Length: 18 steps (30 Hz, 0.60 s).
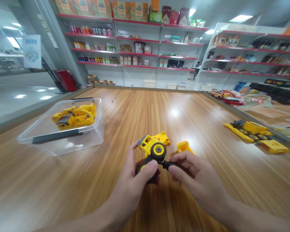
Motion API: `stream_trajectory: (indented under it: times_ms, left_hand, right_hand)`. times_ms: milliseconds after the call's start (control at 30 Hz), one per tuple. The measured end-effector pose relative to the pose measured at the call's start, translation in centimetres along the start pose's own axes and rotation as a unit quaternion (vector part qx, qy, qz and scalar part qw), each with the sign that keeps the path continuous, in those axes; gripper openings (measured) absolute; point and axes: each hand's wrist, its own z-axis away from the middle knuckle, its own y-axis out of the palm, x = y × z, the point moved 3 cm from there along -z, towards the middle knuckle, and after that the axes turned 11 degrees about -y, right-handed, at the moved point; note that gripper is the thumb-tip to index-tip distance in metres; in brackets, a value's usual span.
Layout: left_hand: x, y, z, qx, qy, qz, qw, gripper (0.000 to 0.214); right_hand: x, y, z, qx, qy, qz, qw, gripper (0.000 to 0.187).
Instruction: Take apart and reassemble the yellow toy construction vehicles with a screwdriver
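A yellow toy construction truck [152, 146] with black wheels rests on the wooden table [145, 116] in front of me. My left hand [132, 183] grips its near end, thumb across a wheel. My right hand [195, 178] pinches a small black screwdriver [168, 164] whose tip points at the truck's lower wheel. A loose yellow toy part [184, 147] lies just right of the truck, behind my right fingers.
A clear plastic box [62, 127] at the left holds another yellow toy vehicle [74, 116] and a dark strip. A disassembled yellow toy [256, 133] lies at the right table edge. Snack packets [226, 96] and store shelves stand beyond.
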Motion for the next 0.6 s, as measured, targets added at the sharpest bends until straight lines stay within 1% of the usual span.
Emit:
stream_trajectory:
  times_ms: [33,67,133,233,400,500,600]
  left_hand:
    - [0.0,-0.1,-0.1,0.001,0.029,-0.038,0.999,0.068]
    - [-0.1,-0.2,-0.1,0.005,0.052,-0.072,0.996,0.066]
    - [-0.2,-0.2,-0.1,0.020,0.086,-0.116,0.989,0.063]
    - [-0.4,0.0,0.1,0.037,0.118,-0.146,0.982,0.062]
    - [-0.5,0.1,0.1,0.048,0.169,-0.164,0.971,0.066]
    - [-0.3,-0.1,-0.1,0.044,0.175,-0.171,0.969,0.069]
    - [0.1,-0.1,-0.3,0.058,0.173,-0.193,0.964,0.073]
  right_hand:
    - [-0.6,0.3,0.0,0.008,0.060,-0.064,0.996,0.013]
    - [-1.1,0.5,0.1,0.014,0.105,-0.118,0.987,0.017]
    - [-1.5,0.7,0.2,0.017,0.155,-0.201,0.967,0.023]
    - [-1.6,0.7,0.5,0.010,0.183,-0.275,0.944,0.031]
    - [-2.0,0.8,0.8,0.003,0.205,-0.329,0.922,0.028]
    - [-2.1,1.0,0.8,-0.014,0.224,-0.369,0.902,0.026]
    - [-1.8,0.9,0.7,-0.015,0.244,-0.364,0.899,0.031]
